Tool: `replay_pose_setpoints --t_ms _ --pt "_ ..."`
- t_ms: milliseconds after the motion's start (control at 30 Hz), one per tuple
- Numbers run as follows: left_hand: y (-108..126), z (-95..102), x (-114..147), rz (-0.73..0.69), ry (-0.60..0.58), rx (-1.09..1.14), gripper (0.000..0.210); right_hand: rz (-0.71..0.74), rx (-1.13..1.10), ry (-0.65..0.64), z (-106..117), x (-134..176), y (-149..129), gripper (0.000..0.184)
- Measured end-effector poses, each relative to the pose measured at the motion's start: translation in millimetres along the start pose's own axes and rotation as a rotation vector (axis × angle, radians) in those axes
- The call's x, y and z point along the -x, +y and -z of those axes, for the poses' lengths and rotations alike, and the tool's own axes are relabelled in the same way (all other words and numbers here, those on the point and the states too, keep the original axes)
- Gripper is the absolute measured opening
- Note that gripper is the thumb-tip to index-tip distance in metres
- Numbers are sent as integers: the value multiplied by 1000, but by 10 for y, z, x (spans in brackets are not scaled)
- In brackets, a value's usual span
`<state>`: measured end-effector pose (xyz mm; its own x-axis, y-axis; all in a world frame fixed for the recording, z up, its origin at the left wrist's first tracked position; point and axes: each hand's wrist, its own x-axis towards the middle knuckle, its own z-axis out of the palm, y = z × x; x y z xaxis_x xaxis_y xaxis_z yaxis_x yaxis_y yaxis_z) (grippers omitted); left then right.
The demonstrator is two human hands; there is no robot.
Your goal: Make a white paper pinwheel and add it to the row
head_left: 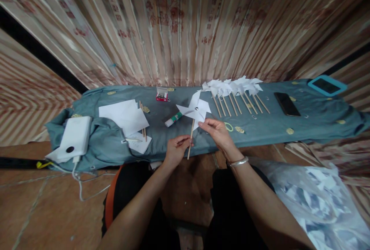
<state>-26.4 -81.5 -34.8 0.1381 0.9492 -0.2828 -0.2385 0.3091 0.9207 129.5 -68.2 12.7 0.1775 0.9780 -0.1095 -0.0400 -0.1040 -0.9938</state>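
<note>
A white paper pinwheel [199, 107] with a silver pin at its centre is held up over the front of the cloth-covered table. My left hand [177, 150] is closed around its wooden stick, low down. At the pinwheel's lower right blade, my right hand [215, 129] pinches the paper between thumb and fingers. Behind the pinwheel, to its left, lies a green and white glue stick [174, 119]. Further back is a small open red box [162, 96] with shiny metal pieces inside.
Several finished pinwheels [231, 88] lie in a row at the back. White paper sheets [124, 115] and loose wooden sticks [143, 122] are on the left, near a white power bank [75, 136]. A phone [286, 104] and blue-framed device [326, 85] lie right. A plastic bag [320, 200] stands on the floor.
</note>
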Motion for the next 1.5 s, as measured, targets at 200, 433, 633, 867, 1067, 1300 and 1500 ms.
replay_pose_setpoints --t_ms 200,433,633,867,1067,1300,1500 --pt "22 11 14 1 -14 -2 35 19 21 -15 -45 -3 62 46" --pt "42 11 36 -2 -27 15 35 36 98 -40 -92 -7 48 44" --pt "55 37 33 7 9 24 39 87 239 36 196 -43 -3 42" --pt "20 41 57 30 -16 22 43 164 207 259 511 -146 37 36" --pt "38 18 79 70 -85 8 44 166 60 219 489 -228 52 31" --pt "4 16 48 48 -51 8 43 145 -1 192 460 -217 30 26" --pt "-33 18 15 56 -32 18 43 138 -1 171 413 -187 8 29"
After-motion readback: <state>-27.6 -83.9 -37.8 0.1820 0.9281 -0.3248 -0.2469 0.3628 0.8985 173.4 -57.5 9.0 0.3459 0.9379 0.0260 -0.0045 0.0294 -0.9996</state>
